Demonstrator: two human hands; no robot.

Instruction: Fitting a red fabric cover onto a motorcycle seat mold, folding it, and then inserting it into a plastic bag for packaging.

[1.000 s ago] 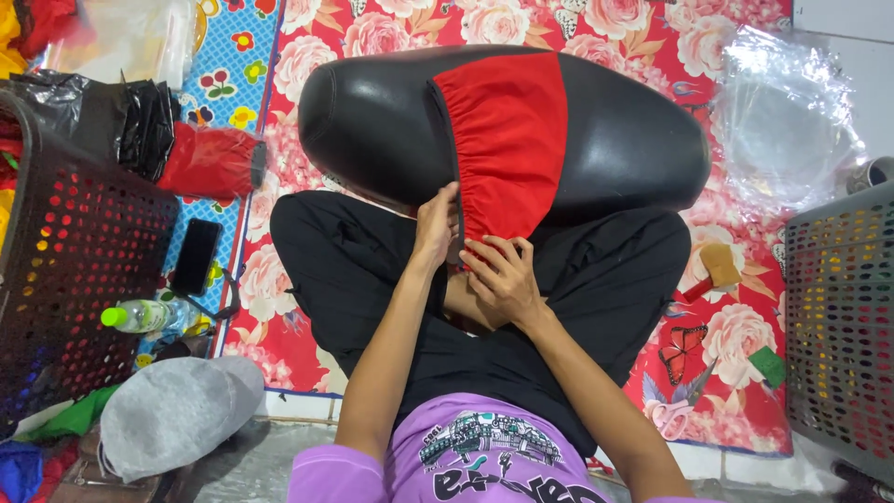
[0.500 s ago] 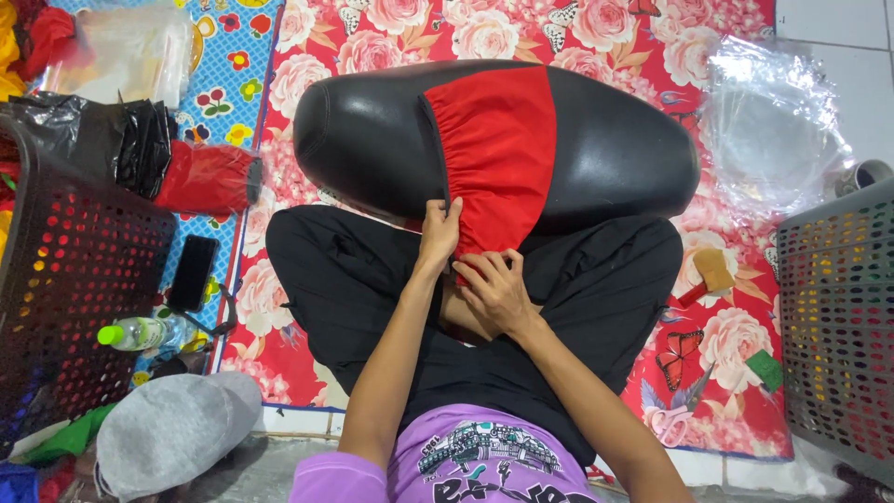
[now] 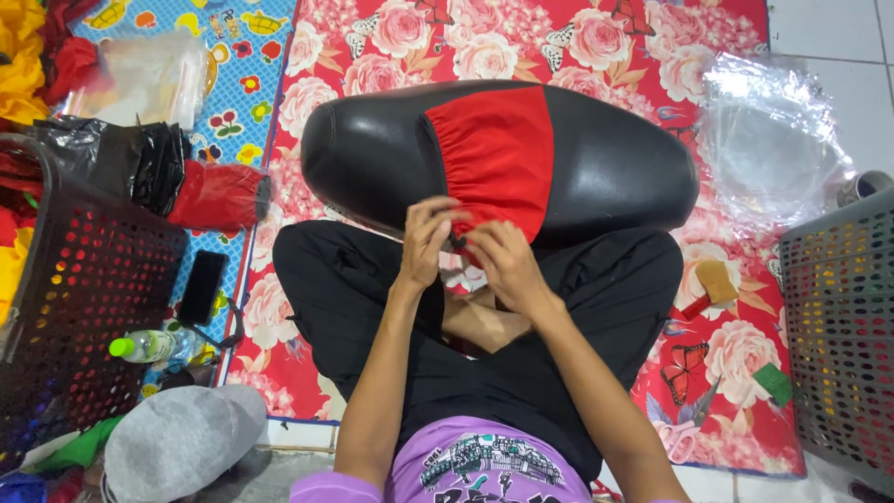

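Observation:
A long black padded seat lies across my crossed legs on a red floral mat. A red elastic-edged fabric cover is stretched over the seat's middle. My left hand and my right hand are side by side at the cover's near edge, fingers curled and pinching the red fabric against the seat's underside. My black trousers fill the space under the seat.
A dark perforated basket stands at left, a grey one at right. A black phone, a plastic bottle, a grey cap, a black bag, folded red fabric and clear plastic bags lie around.
Both hands have shifted up along the cover's near edge and closed together on the fabric. The view has tilted slightly; the seat has stayed in place.

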